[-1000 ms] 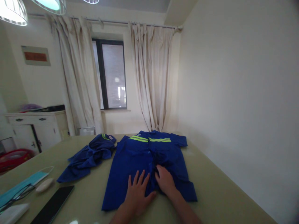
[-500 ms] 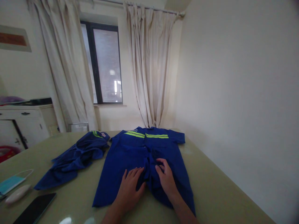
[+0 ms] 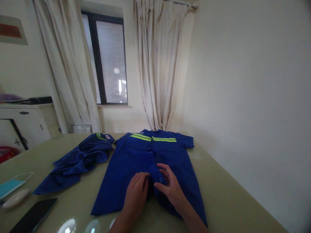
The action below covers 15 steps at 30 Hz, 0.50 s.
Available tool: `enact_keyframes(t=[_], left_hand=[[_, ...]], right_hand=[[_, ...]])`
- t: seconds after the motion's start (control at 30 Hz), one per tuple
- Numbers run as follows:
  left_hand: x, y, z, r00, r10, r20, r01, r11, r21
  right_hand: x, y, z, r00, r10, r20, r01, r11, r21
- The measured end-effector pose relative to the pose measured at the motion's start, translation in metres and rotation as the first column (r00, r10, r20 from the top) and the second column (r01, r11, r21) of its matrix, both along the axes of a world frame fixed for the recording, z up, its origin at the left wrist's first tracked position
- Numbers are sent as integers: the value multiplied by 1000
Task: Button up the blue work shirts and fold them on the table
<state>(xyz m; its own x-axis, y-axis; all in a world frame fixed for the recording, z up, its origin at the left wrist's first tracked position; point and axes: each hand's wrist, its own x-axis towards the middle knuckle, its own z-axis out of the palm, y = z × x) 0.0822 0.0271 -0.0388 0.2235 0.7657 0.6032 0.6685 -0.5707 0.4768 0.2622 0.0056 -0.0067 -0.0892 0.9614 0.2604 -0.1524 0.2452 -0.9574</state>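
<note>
A blue short-sleeved work shirt (image 3: 123,174) with yellow-green stripes across its chest lies spread on the table, collar at the far end. My right hand (image 3: 171,186) holds the raised front edge of the shirt between thumb and fingers, and a button (image 3: 160,180) shows there. Against the opposite front edge, my left hand (image 3: 137,189) is closed with its fingers curled under. The cloth in its grip is mostly hidden behind the fingers. Higher up, the shirt's front edges meet near the chest.
A second blue garment (image 3: 80,161) lies crumpled on the table (image 3: 233,197) to the left. Nearer on that side are a black phone (image 3: 34,215), a pale rounded object (image 3: 16,198) and a light-blue face mask (image 3: 11,187). A wall (image 3: 255,97) runs along the right.
My right hand has lifted the shirt's front edge and turned it so a button shows. My left hand's fingers have curled from lying flat to gripping the other edge.
</note>
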Motion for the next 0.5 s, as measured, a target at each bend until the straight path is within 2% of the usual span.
enact_keyframes(t=[0.07, 0.13, 0.23, 0.3, 0.37, 0.5], left_hand=[[-2, 0, -2, 997, 45, 58, -44, 999, -19], [-4, 0, -2, 992, 69, 106, -66, 997, -29], [-7, 0, 2, 995, 18, 101, -18, 1000, -7], [-8, -2, 7, 998, -59, 24, 58, 998, 18], [-7, -4, 12, 988, -126, -84, 130, 991, 41], [-1, -10, 20, 958, -162, -236, 185, 980, 79]], right_hand=[[0, 1, -1, 998, -49, 36, 48, 998, 30], [0, 3, -4, 982, -159, 98, 151, 985, 83], [1, 4, -11, 891, -387, 236, 341, 916, 213], [0, 3, -16, 813, -496, 305, 410, 860, 305], [-3, 2, -19, 774, -537, 335, 423, 833, 357], [-13, -2, -21, 787, -502, 357, 380, 852, 360]])
